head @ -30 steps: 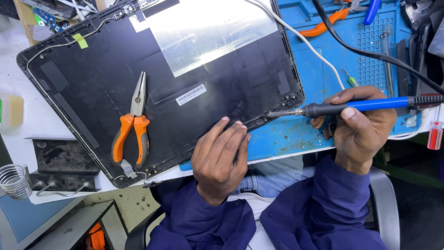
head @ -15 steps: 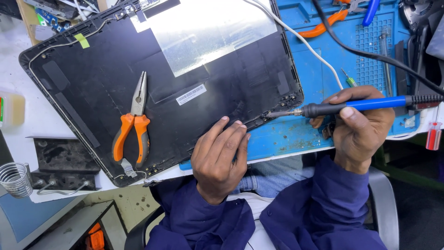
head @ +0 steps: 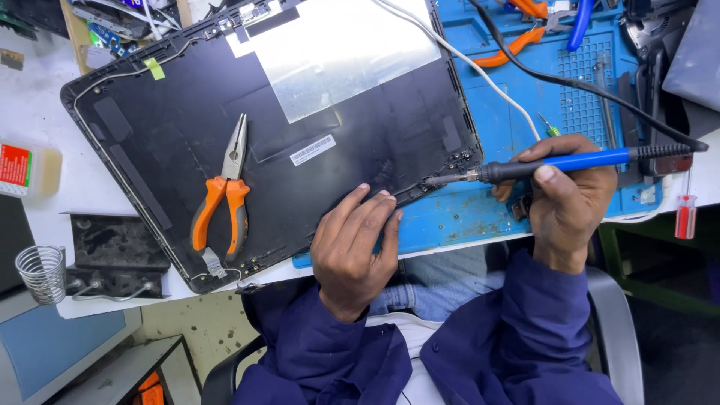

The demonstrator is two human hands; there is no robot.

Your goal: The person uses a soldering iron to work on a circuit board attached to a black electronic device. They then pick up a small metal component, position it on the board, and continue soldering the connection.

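Right hand [head: 571,196] clenched around a blue-handled soldering iron [head: 555,163], thumb on top of the grip, metal tip resting at the lower right corner of a black laptop lid [head: 187,112]. Iron's black cord [head: 570,79] trailing up and away over a blue work mat [head: 510,105]. Left hand [head: 352,244] released and flat, fingers [head: 375,214] pressing on the lid's lower edge just beside the iron's tip, grasping nothing. Lid lying inner face up across a white bench and partly over the mat, with a silvery foil sheet [head: 337,52] near its upper middle. Orange-handled long-nose pliers [head: 221,195] resting on the lid, well left of both hands. White cable [head: 480,67] crossing the mat beside the lid's right edge. Coiled wire iron stand [head: 41,271] at lower left, small red-handled screwdriver [head: 685,217] at far right.
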